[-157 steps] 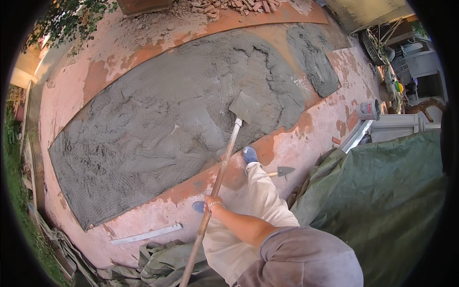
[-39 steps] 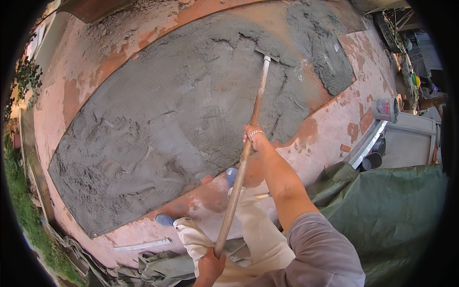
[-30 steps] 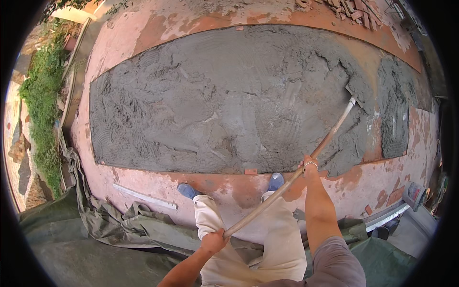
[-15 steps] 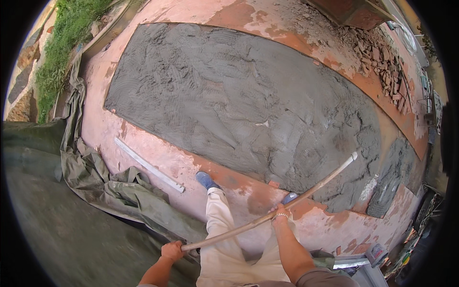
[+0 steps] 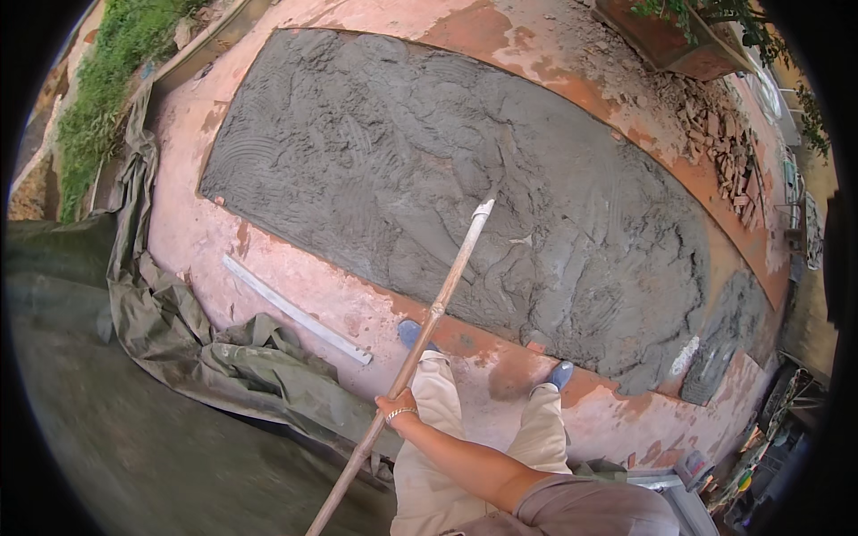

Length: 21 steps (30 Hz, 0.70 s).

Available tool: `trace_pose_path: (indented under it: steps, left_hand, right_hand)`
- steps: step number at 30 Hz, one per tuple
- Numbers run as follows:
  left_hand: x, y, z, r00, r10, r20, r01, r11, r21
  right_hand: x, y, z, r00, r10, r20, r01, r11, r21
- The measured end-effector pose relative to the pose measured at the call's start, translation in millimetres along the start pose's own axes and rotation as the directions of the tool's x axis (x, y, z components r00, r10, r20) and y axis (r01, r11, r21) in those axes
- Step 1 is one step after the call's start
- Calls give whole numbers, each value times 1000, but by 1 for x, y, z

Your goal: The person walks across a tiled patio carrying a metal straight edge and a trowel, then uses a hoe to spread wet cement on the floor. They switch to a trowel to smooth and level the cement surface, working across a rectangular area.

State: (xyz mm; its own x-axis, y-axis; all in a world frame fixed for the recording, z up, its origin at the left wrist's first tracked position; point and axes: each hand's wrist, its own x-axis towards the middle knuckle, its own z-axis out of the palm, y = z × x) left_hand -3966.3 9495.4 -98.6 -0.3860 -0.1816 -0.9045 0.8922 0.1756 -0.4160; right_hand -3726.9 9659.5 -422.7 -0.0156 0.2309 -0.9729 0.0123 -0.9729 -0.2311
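Right hand grips a wooden handle; left hand unseen, cannot tell its state. 1 bucket, contents unclear, near the pink floor's lower-right edge.

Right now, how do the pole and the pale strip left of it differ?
The pole is mostly brown; the strip is pale grey. The right hand grips the pole; the strip lies on the floor. The pole looks longer in view than the strip. Both are narrow.
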Motion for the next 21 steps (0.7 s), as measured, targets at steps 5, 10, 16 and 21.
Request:
trace_pose_path:
  steps: [5, 10, 16, 21]
  left_hand:
    - [3, -11, 15, 992, -123, -15, 120, 985, -127]
    - [48, -7, -21, 972, -65, -225, 84, 994, 74]
    - [59, 74, -142, 922, 236, -306, -224, 972, 77]
    - [-21, 125, -239, 713, 396, -579, 42, 799, 599]
  right_hand:
    - [-27, -1, 0, 990, -123, 66, 132, 979, -157]
    - [-28, 6, -83, 951, 23, 309, -157, 897, 414]
    - [69, -23, -198, 957, 226, -181, 79, 397, 914]
    - [71, -31, -216, 971, 239, -26, 13, 56, 998]
